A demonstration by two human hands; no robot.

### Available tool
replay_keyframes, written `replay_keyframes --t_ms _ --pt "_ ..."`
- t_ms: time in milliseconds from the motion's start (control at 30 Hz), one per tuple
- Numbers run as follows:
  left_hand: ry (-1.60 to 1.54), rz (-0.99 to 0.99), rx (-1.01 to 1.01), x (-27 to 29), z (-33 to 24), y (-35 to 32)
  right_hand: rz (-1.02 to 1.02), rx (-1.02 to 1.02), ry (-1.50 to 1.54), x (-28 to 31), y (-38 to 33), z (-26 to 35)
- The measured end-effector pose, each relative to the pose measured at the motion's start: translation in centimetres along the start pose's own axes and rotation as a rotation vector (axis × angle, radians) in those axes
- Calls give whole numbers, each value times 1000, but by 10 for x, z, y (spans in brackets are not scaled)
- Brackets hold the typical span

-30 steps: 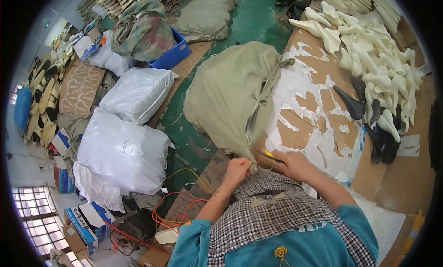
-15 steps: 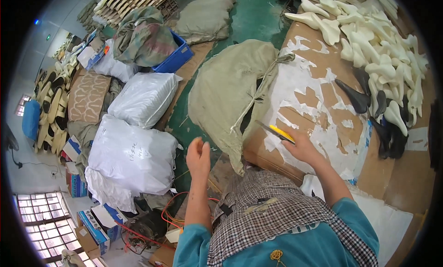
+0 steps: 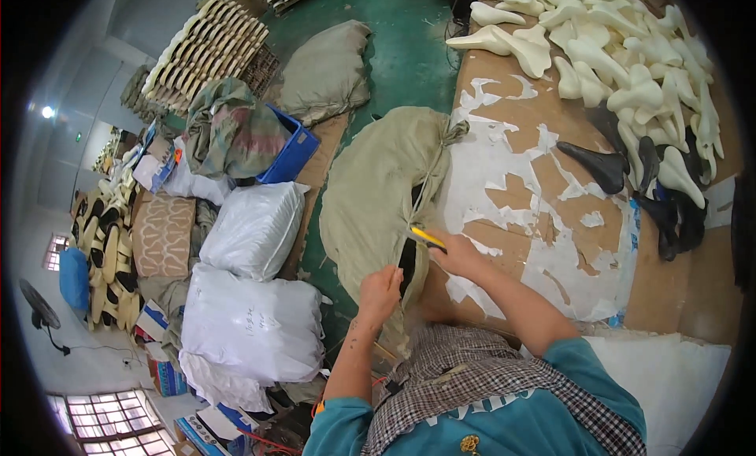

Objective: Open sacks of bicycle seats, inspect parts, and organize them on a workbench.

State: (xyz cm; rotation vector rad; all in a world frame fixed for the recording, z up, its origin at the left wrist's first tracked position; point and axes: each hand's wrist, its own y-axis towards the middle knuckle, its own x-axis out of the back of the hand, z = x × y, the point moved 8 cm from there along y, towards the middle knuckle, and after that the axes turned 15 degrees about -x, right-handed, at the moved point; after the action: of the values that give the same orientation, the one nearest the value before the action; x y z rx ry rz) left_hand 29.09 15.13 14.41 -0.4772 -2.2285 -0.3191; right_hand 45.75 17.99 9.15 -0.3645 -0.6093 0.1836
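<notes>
— Where is your left hand (image 3: pixel 381 292)?
— Closed on the cloth of the olive sack (image 3: pixel 376 196), at the near end of its slit seam. The sack hangs against the left edge of the worktable (image 3: pixel 551 180), above the green floor (image 3: pixel 409 54).
— And your right hand (image 3: pixel 457 255)?
— Just beside it, wrapped around a yellow utility knife (image 3: pixel 426 237) whose tip touches the seam. The dark opening shows between your hands.
— Further right?
— Pale foam saddle shapes (image 3: pixel 622 62) and black saddles (image 3: pixel 630 172) piled toward the table's far right corner.
</notes>
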Motion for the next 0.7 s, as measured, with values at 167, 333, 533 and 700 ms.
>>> replay_keyframes --t_ms 167,333,533,700 --pt "-743 -338 180 52 7 4 311 -121 -473 -5 -26 -56" --pt "-760 -356 54 47 -1 111 -75 -69 261 94 -4 -78" --pt "-831 -369 512 -96 114 206 -396 -11 48 159 85 -64" --pt "-619 -192 588 -156 137 257 -302 -95 -237 153 197 -52"
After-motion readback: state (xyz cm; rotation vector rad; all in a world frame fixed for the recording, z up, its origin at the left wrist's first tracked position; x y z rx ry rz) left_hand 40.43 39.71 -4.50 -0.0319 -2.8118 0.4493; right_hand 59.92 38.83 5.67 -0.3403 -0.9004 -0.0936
